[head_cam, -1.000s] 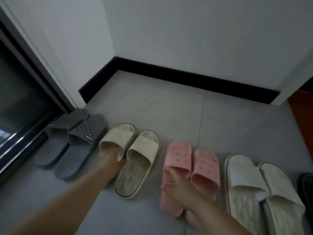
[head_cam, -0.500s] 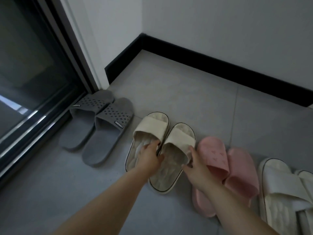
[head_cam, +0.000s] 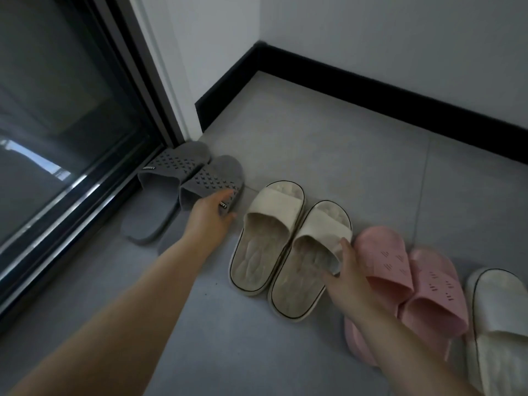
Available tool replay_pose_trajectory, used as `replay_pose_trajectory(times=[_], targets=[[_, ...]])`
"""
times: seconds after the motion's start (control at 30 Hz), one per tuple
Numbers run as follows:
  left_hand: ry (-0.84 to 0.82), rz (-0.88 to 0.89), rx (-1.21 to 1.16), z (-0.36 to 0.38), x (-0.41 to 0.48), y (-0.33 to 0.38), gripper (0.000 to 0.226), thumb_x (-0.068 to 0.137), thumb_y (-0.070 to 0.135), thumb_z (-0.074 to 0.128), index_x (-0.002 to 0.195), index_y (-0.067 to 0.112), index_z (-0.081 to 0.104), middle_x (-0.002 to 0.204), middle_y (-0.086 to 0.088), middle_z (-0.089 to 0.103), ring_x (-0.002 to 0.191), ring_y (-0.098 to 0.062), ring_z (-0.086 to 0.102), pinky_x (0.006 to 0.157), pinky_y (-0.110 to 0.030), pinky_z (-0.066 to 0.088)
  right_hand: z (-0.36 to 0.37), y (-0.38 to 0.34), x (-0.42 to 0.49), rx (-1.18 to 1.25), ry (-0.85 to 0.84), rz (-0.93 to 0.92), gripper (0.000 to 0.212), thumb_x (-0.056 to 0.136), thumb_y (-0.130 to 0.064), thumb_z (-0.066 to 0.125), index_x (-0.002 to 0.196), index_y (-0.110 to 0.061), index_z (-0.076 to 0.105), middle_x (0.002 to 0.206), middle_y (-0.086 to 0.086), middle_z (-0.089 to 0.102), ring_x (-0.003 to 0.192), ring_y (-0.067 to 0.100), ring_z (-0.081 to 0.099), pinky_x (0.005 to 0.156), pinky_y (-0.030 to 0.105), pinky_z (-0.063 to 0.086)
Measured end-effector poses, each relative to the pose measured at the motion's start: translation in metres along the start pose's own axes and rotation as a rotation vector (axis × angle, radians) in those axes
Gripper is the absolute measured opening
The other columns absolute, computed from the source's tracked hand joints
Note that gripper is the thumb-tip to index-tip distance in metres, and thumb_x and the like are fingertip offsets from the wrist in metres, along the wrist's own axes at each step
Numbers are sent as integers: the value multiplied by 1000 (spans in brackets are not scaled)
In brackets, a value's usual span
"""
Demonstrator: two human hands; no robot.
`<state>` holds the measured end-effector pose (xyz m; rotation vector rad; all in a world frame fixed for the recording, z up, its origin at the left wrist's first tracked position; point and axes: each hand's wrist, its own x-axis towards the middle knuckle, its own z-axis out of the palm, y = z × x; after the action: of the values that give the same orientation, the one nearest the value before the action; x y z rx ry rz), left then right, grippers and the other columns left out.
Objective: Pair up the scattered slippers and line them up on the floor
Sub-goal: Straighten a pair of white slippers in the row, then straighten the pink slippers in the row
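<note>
- Grey slippers (head_cam: 183, 178) sat at nine o'clock on the floor (head_cam: 343, 155); they looked like light, bendy foam. The left hand (head_cam: 208, 218) lay nearly flat, fingers touching the nearer strap.
- Cream slippers (head_cam: 285, 238) sat at centre and looked soft. The right hand (head_cam: 348, 278) pinched the outer strap's edge, probably the best hold.
- Pink slippers (head_cam: 400, 272) sat at four o'clock.

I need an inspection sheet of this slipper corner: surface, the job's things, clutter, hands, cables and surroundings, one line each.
Surface: grey tiled floor, tile joints visible.
Job's things: grey slippers, beige slippers and pink slippers stand paired in a row; one white slipper is cut off by the right edge.
Clutter: nothing seen.
Hands: left hand touches the strap of one of the grey slippers, grip unclear; right hand pinches one of the beige slippers by its strap.
Cables: nothing seen.
Surroundings: dark glass sliding door at left; white wall with black skirting.
</note>
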<state>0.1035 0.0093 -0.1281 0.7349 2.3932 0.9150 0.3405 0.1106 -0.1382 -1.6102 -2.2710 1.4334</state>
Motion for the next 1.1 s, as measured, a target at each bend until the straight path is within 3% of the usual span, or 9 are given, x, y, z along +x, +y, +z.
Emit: replay_pose_trajectory(times=[0.1, 0.2, 0.3, 0.37, 0.47, 0.53, 0.63, 0.8, 1.1], targets=[[79, 76, 99, 13, 1, 12, 44, 85, 10, 58, 128, 14, 53, 128, -9, 59, 123, -29, 48, 105, -40, 42, -3, -1, -4, -19, -15, 21, 81, 86, -26, 60, 149, -18, 9, 157, 4, 17, 143, 23, 23, 116, 36, 23], [154, 242, 182, 28, -10, 32, 44, 81, 8, 61, 124, 14, 56, 126, -12, 60, 117, -36, 50, 100, -42, 39, -14, 2, -19, 36, 20, 3, 71, 81, -34, 60, 142, -28, 24, 147, -3, 36, 131, 21, 43, 106, 40, 38], [-106, 455, 193, 59, -22, 66, 64, 73, 22, 69, 133, 18, 48, 137, -11, 52, 127, -35, 45, 106, -42, 33, -41, 22, -42, -21, 206, -4, 55, 84, -13, 60, 135, -15, 38, 136, 4, 46, 125, 24, 46, 102, 30, 36], [-361, 507, 404, 87, -27, 85, 83, 73, 30, 70, 144, 30, 26, 154, 0, 28, 143, -27, 22, 116, -47, 14, -66, 41, -53, -125, 417, -34, 48, 80, -6, 64, 125, -13, 50, 128, 9, 53, 120, 30, 49, 101, 36, 38], [-502, 493, 665, 119, -23, 98, 89, 80, 21, 62, 145, 41, 6, 159, 8, 3, 146, -31, 1, 114, -58, 0, -98, 71, -51, -295, 424, 76, 59, 75, -20, 70, 130, -17, 47, 139, 10, 45, 130, 33, 39, 106, 40, 30], [-460, 412, 740, 128, -18, 96, 88, 82, 5, 52, 145, 42, 5, 159, 6, 1, 144, -37, 2, 111, -64, -1, -106, 89, -41, -355, 306, 186, 76, 76, -37, 67, 142, -25, 31, 152, 9, 26, 141, 32, 23, 112, 41, 22], [-352, 331, 764, 132, -13, 91, 81, 84, -3, 41, 145, 38, 9, 158, 1, 8, 144, -35, 5, 111, -64, -3, -100, 101, -31, -362, 256, 228, 74, 82, -45, 56, 145, -32, 20, 157, 8, 14, 144, 33, 14, 114, 44, 16], [-272, 312, 772, 128, -11, 88, 72, 87, 0, 37, 145, 36, 14, 157, -1, 12, 144, -33, 6, 111, -64, -2, -92, 100, -26, -365, 299, 264, 60, 90, -44, 47, 144, -38, 22, 157, 8, 9, 142, 37, 13, 114, 48, 19], [-283, 315, 783, 124, -6, 84, 74, 85, -3, 38, 145, 36, 15, 157, -3, 13, 143, -32, 13, 110, -66, -1, -88, 90, -25, -347, 300, 303, 55, 94, -40, 41, 144, -38, 20, 158, 7, 5, 140, 40, 11, 112, 49, 21]])
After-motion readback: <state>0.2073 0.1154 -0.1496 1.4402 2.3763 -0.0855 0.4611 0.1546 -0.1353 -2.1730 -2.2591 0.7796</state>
